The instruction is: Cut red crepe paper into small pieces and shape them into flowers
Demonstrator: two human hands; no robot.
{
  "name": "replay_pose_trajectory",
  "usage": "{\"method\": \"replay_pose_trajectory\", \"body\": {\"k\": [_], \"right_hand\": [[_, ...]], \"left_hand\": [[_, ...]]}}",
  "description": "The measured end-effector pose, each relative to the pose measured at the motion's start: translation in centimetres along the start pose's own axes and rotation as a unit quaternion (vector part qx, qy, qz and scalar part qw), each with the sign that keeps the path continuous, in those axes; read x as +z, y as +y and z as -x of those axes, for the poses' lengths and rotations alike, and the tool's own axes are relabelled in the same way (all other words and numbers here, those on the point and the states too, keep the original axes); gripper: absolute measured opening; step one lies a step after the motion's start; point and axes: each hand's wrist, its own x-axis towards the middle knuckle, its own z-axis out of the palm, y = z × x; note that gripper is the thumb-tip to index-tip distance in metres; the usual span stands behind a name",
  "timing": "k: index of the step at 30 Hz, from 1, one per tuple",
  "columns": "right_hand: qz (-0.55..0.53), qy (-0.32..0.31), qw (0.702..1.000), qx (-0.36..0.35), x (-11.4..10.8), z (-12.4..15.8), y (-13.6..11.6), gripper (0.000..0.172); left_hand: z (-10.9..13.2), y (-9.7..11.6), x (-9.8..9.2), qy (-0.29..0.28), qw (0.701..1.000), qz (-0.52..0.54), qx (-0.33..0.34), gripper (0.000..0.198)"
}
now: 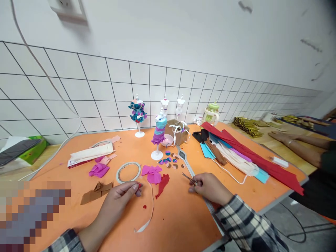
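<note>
A red scrap [139, 185] is pinched between thumb and fingers in the closed grip of the left hand [122, 196], above the tabletop [183, 224] near the tape roll [118, 174]. The right hand [210, 187] is curled around scissors [188, 177], tips pointing forward and left. Between the hands lie pink paper [153, 174] and red paper [163, 185], with a dressed mannequin [159, 131] beyond.

No lettering, brand, number or sign can be read; the small dark marks on the white rectangular box [270, 116] at the right, beyond the orange-topped table [183, 224], are too tiny and blurred to make out
</note>
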Motion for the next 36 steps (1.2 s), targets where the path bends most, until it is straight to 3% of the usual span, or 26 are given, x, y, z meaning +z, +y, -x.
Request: {"method": "replay_pose_trajectory", "body": {"k": [3,6,9,12,16,20,23,28,33,36], "right_hand": [[0.053,-0.031,0.997,0.036,-0.9,1.3,1.7,0.024],[0.092,-0.009,0.996,0.000,-1.1,2.2,1.2,0.030],[0.085,0.012,0.993,-0.083,0.1,2.2,-1.7,0.034],[0.121,0.007,0.985,-0.125,2.2,1.6,-6.2,0.036],[0.191,-0.005,0.966,-0.175,4.6,0.0,-12.0,0.034],[0.160,-0.017,0.966,-0.204,6.8,-1.5,-14.7,0.029],[0.042,-0.002,0.983,-0.181,8.8,-2.4,-14.7,0.026],[-0.138,-0.026,0.977,-0.160,11.3,-3.7,-13.5,0.021],[-0.152,-0.032,0.968,-0.196,11.1,-3.8,-13.0,0.021],[-0.075,0.045,0.972,-0.216,10.4,-3.3,-13.2,0.018]], "left_hand": [[0.0,0.1,0.0,-0.013,1.000,0.007,0.001,0.033],[0.7,0.8,0.3,-0.038,0.999,0.008,0.010,0.032],[2.1,1.9,1.1,-0.103,0.994,0.030,0.026,0.032],[3.7,2.7,2.6,-0.196,0.976,0.091,0.038,0.040],[4.8,2.4,4.2,-0.120,0.979,0.161,-0.020,0.048],[4.2,1.2,3.9,-0.017,0.973,0.210,-0.095,0.047],[3.1,0.5,2.8,0.026,0.977,0.181,-0.114,0.048],[2.0,0.4,2.2,0.070,0.992,0.098,-0.041,0.042],[2.5,0.5,2.7,0.099,0.993,0.067,-0.005,0.043],[2.9,0.7,2.8,0.096,0.994,0.048,0.005,0.041]]}}
